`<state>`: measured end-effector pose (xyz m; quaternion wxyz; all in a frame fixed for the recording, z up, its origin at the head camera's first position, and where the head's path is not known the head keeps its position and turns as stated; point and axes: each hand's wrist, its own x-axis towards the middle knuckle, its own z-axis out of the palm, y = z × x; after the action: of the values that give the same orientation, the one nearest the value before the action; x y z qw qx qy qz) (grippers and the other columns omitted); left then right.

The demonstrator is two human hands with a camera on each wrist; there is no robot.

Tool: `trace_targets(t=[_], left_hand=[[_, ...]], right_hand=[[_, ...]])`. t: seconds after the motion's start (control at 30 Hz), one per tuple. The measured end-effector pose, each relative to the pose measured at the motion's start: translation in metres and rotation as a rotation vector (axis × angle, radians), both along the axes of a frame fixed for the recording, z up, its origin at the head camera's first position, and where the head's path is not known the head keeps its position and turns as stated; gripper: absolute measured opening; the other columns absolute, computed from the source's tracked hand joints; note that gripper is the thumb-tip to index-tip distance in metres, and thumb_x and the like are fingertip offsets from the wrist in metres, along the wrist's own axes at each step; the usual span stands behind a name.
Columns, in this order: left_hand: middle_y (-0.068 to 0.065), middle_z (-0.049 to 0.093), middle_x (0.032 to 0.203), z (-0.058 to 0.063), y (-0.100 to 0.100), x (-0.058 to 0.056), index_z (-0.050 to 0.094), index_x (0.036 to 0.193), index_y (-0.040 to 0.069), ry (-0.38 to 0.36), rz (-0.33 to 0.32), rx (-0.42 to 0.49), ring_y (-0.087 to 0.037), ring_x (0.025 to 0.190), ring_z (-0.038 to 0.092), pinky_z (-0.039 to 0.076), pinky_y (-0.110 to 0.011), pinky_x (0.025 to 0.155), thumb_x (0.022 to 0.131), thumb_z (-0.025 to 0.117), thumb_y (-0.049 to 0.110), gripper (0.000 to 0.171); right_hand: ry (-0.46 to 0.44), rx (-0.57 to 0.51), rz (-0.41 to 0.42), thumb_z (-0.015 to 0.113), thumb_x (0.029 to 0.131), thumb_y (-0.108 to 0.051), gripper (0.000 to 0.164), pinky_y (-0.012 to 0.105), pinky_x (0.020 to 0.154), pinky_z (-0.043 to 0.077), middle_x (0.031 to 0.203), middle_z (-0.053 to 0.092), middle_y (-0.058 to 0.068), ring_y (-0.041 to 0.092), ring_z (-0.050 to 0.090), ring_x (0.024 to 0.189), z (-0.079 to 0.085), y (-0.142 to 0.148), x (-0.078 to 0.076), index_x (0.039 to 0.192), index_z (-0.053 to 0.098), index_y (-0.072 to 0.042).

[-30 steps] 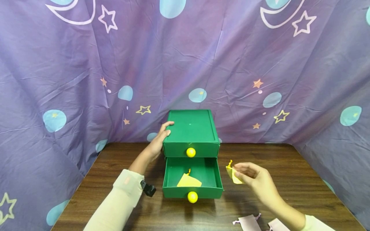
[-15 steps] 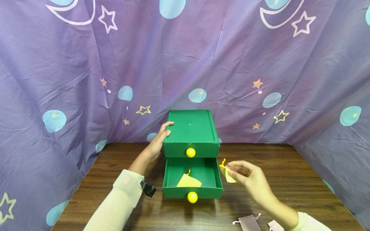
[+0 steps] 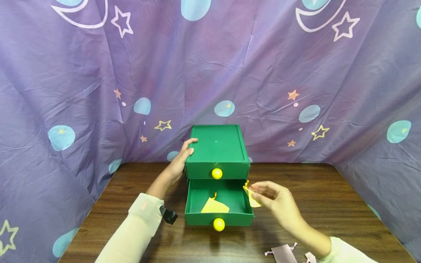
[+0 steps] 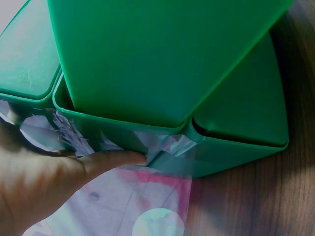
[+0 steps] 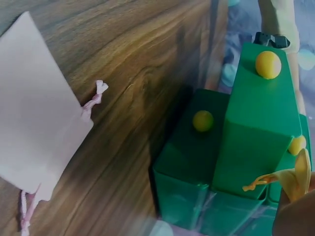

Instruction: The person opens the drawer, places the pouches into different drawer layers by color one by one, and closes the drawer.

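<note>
A green drawer cabinet (image 3: 215,144) stands on the table, its middle drawer (image 3: 236,197) pulled out. In that drawer lies a yellow drawstring pouch (image 3: 214,206). My left hand (image 3: 177,164) rests against the cabinet's left side, fingertips on the top edge; the left wrist view shows the thumb (image 4: 115,161) laid along the green side. At the drawer's right wall, my right hand (image 3: 277,201) pinches a second yellow drawstring pouch (image 3: 254,199) between thumb and fingers. The right wrist view shows this pouch (image 5: 298,179) only in part.
A pale pink drawstring pouch (image 3: 283,254) lies at the table's front, beside another pink one (image 3: 310,257) partly cut off. Yellow round knobs (image 3: 217,173) stick out from the drawers. A purple patterned cloth (image 3: 210,65) hangs behind the wooden table (image 3: 131,204).
My right hand has moved left with the yellow pouch, from beside the cabinet to the open drawer's right wall. The left hand and cabinet have stayed put.
</note>
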<state>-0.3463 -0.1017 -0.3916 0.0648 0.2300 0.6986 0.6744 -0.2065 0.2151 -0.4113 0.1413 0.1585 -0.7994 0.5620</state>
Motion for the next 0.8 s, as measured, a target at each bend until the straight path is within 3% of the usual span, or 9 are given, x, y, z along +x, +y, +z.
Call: trace_targets(t=[0.3, 0.8], left_hand=[[-0.021, 0.020, 0.161, 0.000, 0.000, 0.001, 0.022, 0.159, 0.014, -0.001, -0.002, 0.009, -0.036, 0.136, 0.035, 0.029, -0.047, 0.114, 0.109, 0.027, 0.022, 0.052], [-0.023, 0.021, 0.160, 0.000, 0.000, 0.001, 0.022, 0.160, 0.015, -0.006, -0.009, 0.013, -0.036, 0.135, 0.036, 0.031, -0.047, 0.114, 0.108, 0.028, 0.024, 0.052]], right_hand=[[0.027, -0.007, 0.037, 0.075, 0.089, 0.003, 0.019, 0.023, 0.077, 0.058, 0.100, 0.077, 0.016, 0.003, 0.071, 0.090, 0.003, -0.015, -0.002, 0.108, 0.074, 0.002], [-0.025, 0.057, 0.047, 0.080, 0.085, 0.000, 0.020, 0.026, 0.079, 0.059, 0.096, 0.078, 0.005, 0.013, 0.073, 0.088, -0.001, -0.041, -0.007, 0.104, 0.076, -0.006]])
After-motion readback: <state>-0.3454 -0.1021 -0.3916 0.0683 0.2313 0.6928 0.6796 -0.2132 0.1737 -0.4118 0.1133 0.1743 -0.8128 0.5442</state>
